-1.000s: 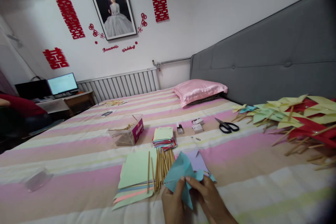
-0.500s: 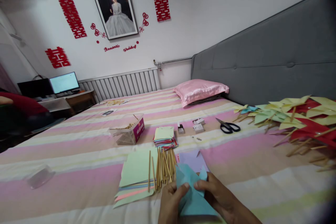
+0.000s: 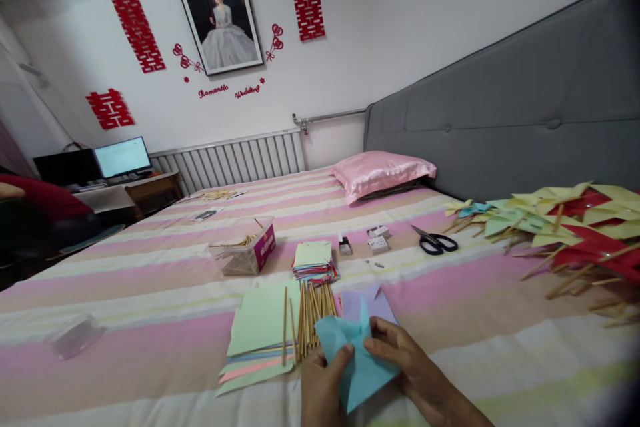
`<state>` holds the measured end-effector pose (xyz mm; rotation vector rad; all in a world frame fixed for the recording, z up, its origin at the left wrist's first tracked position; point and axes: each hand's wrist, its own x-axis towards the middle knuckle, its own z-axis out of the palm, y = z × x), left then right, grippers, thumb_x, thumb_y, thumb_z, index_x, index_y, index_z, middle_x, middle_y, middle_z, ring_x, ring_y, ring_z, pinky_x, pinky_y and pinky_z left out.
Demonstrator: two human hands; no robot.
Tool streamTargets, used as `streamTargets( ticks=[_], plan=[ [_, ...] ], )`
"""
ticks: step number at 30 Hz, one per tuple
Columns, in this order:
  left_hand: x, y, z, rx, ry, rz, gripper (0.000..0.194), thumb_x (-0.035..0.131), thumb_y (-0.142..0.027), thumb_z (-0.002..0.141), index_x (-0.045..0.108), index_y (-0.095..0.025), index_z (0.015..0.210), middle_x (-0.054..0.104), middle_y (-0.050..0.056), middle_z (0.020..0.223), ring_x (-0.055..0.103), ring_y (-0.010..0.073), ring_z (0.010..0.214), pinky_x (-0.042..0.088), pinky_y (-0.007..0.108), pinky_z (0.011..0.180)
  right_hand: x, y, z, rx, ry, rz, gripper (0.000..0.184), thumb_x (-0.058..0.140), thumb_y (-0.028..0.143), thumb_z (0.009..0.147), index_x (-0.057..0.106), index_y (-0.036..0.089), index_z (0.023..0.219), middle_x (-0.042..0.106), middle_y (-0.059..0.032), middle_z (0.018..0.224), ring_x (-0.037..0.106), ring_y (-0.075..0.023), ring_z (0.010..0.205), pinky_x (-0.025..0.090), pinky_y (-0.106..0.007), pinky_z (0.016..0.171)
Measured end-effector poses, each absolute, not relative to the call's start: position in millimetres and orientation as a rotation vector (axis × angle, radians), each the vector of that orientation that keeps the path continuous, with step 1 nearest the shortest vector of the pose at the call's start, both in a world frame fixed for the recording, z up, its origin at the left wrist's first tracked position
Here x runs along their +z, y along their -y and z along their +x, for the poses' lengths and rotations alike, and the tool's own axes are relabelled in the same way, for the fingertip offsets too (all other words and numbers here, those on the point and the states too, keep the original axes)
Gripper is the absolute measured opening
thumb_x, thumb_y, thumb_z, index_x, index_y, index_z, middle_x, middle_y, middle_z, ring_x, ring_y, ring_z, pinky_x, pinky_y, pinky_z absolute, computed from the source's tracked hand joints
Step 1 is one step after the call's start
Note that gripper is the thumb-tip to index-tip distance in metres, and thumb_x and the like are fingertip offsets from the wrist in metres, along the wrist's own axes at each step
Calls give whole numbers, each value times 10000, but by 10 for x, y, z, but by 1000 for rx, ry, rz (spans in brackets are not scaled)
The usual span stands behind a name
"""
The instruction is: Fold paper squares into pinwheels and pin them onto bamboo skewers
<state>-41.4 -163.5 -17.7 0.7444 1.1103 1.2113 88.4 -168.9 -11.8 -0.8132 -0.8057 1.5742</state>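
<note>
Low in the frame, both my hands hold a folded light-blue paper sheet (image 3: 357, 360) just above the striped bedspread (image 3: 150, 293). My left hand (image 3: 323, 387) pinches its left side with the thumb on top. My right hand (image 3: 410, 367) presses its right side with the fingers. Just beyond the paper lie a bundle of wooden sticks (image 3: 313, 317), a stack of pastel paper sheets (image 3: 260, 333) and a lilac sheet (image 3: 367, 303).
Farther up the bed are a smaller stack of coloured squares (image 3: 313, 261), a clear box of sticks (image 3: 243, 250), small white boxes (image 3: 377, 239) and black scissors (image 3: 434, 240). A pile of paper pinwheels (image 3: 565, 227) lies at right, a pink pillow (image 3: 383, 172) by the grey headboard. A person's red sleeve (image 3: 35, 197) shows at left.
The blue paper has been turned and refolded between my hands, its points shifting from upward to flatter and back toward me. My hands stayed low in the frame.
</note>
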Motion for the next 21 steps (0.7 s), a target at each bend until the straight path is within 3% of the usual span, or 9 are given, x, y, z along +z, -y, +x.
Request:
streamTargets(
  ticks=[4, 10, 16, 21],
  plan=[
    [-82, 1633, -451, 1366, -1105, 564, 179, 750, -219, 569, 671, -118, 694, 705, 29, 542, 623, 159, 488, 483, 264, 523, -133, 1663, 915, 1292, 835, -849, 436, 728, 357, 610, 543, 214, 978, 611, 1, 768, 551, -142, 661, 383, -221, 548],
    [85, 1660, -427, 1454, -1072, 442, 162, 749, -161, 549, 637, -125, 660, 730, 32, 572, 661, 175, 522, 528, 272, 565, -60, 1781, 925, 1084, 1257, -936, 158, 572, 227, 756, 574, 187, 908, 369, 95, 512, 338, -76, 452, 273, -200, 449],
    [135, 1696, -408, 1492, -949, 388, 156, 733, -126, 551, 629, -148, 664, 716, -2, 559, 652, 157, 516, 514, 246, 529, -97, 1824, 810, 1046, 1590, -1021, 280, 565, 127, 707, 683, 205, 948, 620, 11, 611, 543, -130, 535, 406, -226, 502],
    [99, 1699, -407, 1420, -948, 434, 160, 749, -156, 552, 644, -126, 670, 720, 41, 588, 664, 191, 569, 509, 267, 541, -99, 1801, 793, 1095, 1469, -1043, 142, 676, 204, 684, 741, 216, 810, 730, -34, 727, 641, -181, 655, 478, -254, 613]
  ],
)
